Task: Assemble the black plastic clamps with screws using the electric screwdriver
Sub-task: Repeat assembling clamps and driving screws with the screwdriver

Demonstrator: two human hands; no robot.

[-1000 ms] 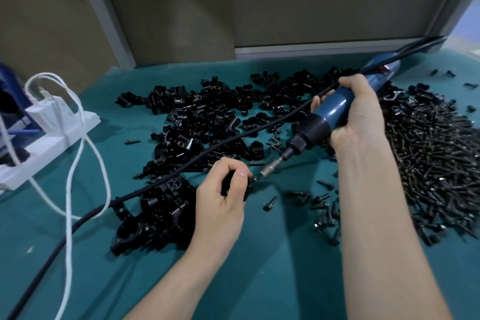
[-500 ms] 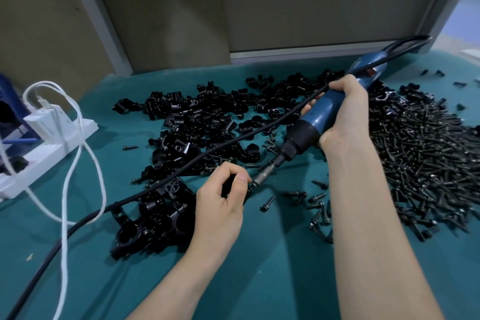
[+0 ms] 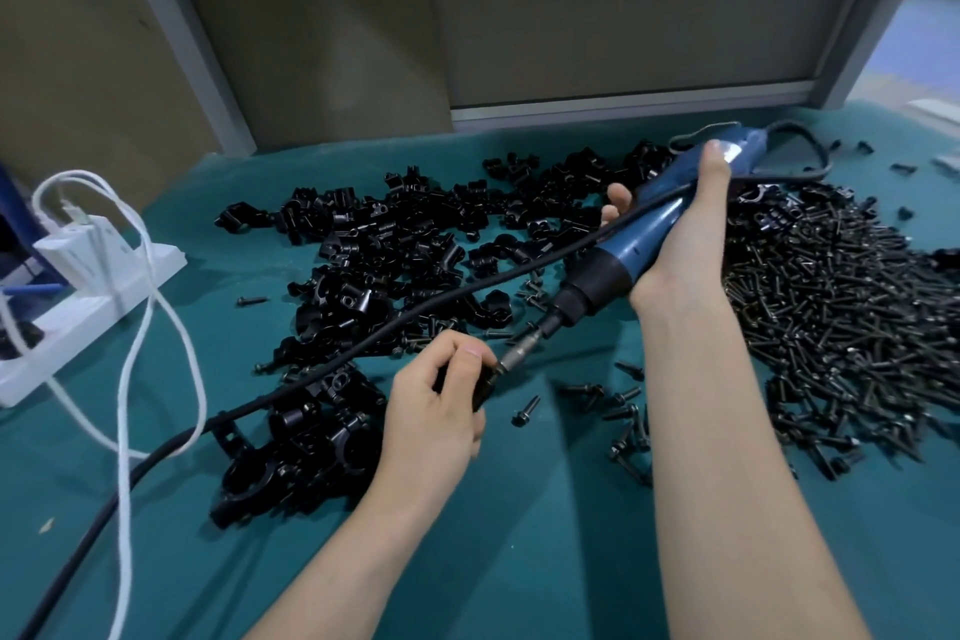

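Deep within the left hand [image 3: 431, 413], one clamp [image 3: 481, 382], screwdriver [image 3: 623, 257] tip against it.

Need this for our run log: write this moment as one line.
step: screw fastening | left hand pinches clamp | right hand grips electric screwdriver | bit at clamp

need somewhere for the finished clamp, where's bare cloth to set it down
Bare cloth lies between the two forearms, nearer than the loose screws, and at the near right corner below the screw heap. Crowded: the clamp pile behind the left hand, and the black cord and white cable on the left.
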